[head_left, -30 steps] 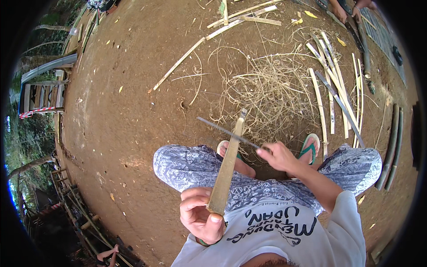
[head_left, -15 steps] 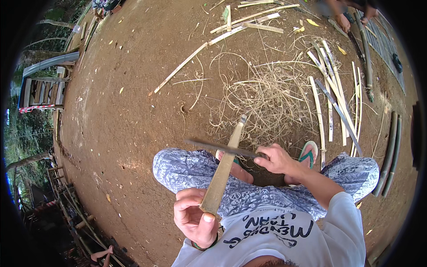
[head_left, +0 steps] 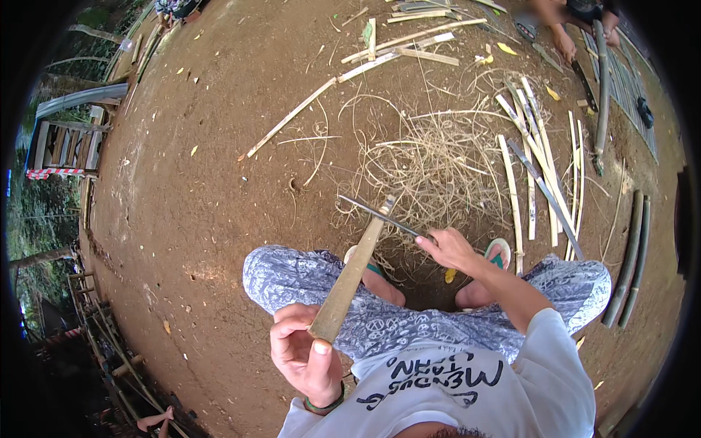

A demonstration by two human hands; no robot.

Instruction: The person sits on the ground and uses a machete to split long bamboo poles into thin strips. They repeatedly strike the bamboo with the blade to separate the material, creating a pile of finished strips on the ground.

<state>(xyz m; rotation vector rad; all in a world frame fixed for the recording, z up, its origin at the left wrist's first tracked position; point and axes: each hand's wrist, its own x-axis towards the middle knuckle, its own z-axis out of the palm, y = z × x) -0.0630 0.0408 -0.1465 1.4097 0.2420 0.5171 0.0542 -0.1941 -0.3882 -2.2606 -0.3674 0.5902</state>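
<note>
My left hand (head_left: 307, 358) grips the near end of a split bamboo strip (head_left: 349, 281), thumb on one edge and fingers on the other. The strip slants up and away, its pale far end over the ground past my knees. My right hand (head_left: 453, 250) is closed round the handle of a long knife (head_left: 391, 219); most of the handle is hidden in the fist. The blade lies across the strip near its far end and points to the left.
Curled bamboo shavings (head_left: 438, 157) heap up ahead of my feet. Pale strips (head_left: 537, 139) and another long blade (head_left: 544, 190) lie to the right, beside dark bamboo poles (head_left: 628, 255). At the far right, another person's hand (head_left: 564, 45) holds a knife near a green pole (head_left: 603, 95).
My knife has slid away from me along the strip, from mid-length towards its far end. The other person's knife has also moved slightly.
</note>
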